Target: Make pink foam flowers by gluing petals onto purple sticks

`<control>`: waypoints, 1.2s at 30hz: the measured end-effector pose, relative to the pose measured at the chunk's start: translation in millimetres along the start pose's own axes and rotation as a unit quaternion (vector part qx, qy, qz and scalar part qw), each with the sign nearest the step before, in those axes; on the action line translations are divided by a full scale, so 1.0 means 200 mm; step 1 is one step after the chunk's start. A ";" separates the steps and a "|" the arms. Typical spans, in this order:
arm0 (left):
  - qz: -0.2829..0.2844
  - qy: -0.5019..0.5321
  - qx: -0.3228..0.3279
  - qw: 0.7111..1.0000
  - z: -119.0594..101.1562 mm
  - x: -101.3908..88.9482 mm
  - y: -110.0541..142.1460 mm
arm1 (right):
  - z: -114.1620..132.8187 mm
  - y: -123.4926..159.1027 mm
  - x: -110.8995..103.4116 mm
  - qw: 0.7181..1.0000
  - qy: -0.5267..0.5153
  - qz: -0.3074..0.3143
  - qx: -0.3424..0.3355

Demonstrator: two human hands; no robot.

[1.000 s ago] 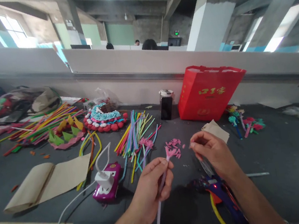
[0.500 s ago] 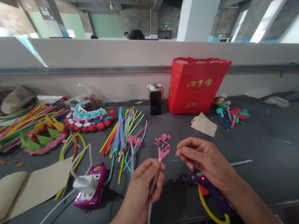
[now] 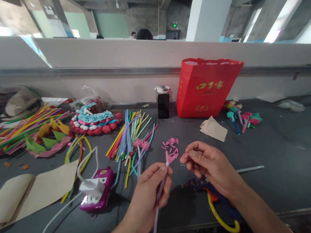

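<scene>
Between the thumb and fingers of my left hand (image 3: 155,182) is a pale purple stem (image 3: 157,225), tilted, with a few pink petals (image 3: 171,157) fanned at its top. My right hand (image 3: 209,163) pinches a small pink petal (image 3: 186,155) just to the right of the stem's top, apart from it. Loose pink petals (image 3: 171,142) lie on the table beyond both hands. Under my right hand and wrist rests a dark blue glue gun (image 3: 196,183), partly hidden, with a yellow loop (image 3: 222,219) and a clear glue stick (image 3: 251,169) at its rear.
A purple power strip (image 3: 100,202) with a white plug and cord stands left, beside a brown notebook (image 3: 35,193). Colourful stems (image 3: 129,136) lie mid-table. Behind are a bottle (image 3: 162,92), a phone (image 3: 163,106) and a red bag (image 3: 208,89). Finished flowers (image 3: 251,119) lie right.
The whole view has shifted slightly, so things appear a little further right. Both hands keep their grips; the right-hand petal has moved slightly closer to the stem's top.
</scene>
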State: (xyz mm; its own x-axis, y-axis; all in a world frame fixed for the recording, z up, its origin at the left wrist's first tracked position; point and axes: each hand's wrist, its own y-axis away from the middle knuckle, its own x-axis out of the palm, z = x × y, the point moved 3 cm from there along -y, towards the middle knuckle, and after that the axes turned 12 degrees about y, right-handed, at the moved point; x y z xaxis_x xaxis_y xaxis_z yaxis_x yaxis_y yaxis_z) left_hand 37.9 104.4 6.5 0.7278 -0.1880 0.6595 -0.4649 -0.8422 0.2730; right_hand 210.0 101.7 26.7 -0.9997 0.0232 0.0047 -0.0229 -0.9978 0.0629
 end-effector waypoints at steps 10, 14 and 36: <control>0.003 -0.001 0.002 1.000 0.00 0.00 0.00 | 0.00 0.00 -0.01 0.998 0.050 0.016 -0.018; 0.000 0.002 0.002 1.000 0.00 0.00 0.00 | 0.02 0.01 -0.02 0.989 0.137 -0.005 -0.049; 0.002 -0.023 -0.023 0.999 0.03 0.02 0.01 | 0.10 0.10 0.02 0.864 0.412 -0.076 -0.278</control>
State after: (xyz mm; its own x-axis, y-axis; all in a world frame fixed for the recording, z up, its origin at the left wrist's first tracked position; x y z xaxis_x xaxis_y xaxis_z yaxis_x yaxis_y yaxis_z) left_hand 42.4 100.0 4.8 0.7478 -0.2160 0.6278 -0.4902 -0.8174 0.3027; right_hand 206.6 82.7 48.2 -0.6440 0.3330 -0.6888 0.0744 -0.8688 -0.4896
